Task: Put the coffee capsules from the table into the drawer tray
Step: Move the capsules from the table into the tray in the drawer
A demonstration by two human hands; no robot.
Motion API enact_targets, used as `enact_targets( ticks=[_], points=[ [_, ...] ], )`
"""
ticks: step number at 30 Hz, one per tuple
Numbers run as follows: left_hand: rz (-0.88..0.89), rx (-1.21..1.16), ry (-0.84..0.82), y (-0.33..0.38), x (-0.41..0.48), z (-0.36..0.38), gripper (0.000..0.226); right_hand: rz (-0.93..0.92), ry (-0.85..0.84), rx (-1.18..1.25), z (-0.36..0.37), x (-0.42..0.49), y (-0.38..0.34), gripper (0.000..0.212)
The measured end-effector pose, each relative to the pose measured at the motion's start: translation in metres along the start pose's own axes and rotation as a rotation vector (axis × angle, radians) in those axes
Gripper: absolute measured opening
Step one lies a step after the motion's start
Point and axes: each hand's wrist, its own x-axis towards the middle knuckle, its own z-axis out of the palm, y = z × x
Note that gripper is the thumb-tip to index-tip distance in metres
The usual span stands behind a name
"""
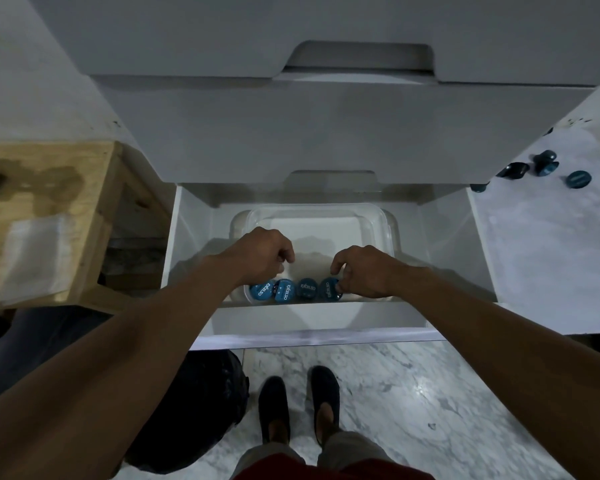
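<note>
A wooden crate (45,216) is seen at the far left, a clear plastic bag (37,252) lying on its top, with a dark bag (194,410) on the marble floor (413,393) below it. Beside the crate, a white drawer (444,244) is shown pulled open under two closed drawer fronts, and a clear plastic tray (312,216) is set inside it. Both bare arms are reached down into the tray. The left hand (262,256) is held over the tray's near left corner, its fingers curled loosely inward; whether anything is gripped in it cannot be told. Four blue coffee capsules are lined up along the tray's near wall, foil lids tilted toward the camera: the first capsule (261,292) is partly covered by the left hand, the second capsule (284,289) and third capsule (307,289) are stood side by side touching, and the fourth capsule (329,289) is pinched at its right edge by the thumb and fingers of the right hand (362,271). The rest of the tray floor is left bare and white. The person's two dark shoes (298,407) are visible on the floor beneath the drawer. On the white table (551,254) at the far right, several loose capsules (542,168) are scattered near its back edge, well apart from the tray, some lying on their sides.
</note>
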Motion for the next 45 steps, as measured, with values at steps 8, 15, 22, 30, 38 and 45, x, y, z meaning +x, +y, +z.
enact_targets(
  ticks=[8,15,22,30,38,45],
  points=[
    [0.111,0.211,0.182,0.039,-0.007,-0.018,0.026,0.13,0.371,-0.09,-0.041,-0.037,-0.008,0.023],
    [0.351,0.276,0.295,0.14,-0.014,-0.023,0.023,0.221,0.73,-0.142,-0.079,-0.103,0.023,0.019],
    [0.437,0.284,0.351,0.258,-0.004,0.001,0.02,0.311,0.881,-0.118,-0.104,-0.174,0.118,0.018],
    [0.347,0.255,0.378,0.385,0.024,0.073,0.013,0.344,0.818,-0.056,-0.105,-0.236,0.253,0.015],
    [0.111,0.193,0.368,0.396,0.062,0.102,0.009,0.248,0.706,0.013,-0.117,-0.213,0.299,0.012],
    [-0.044,0.098,0.442,0.39,0.145,0.092,0.015,0.248,0.648,0.05,-0.15,-0.142,0.322,0.014]
  ],
)
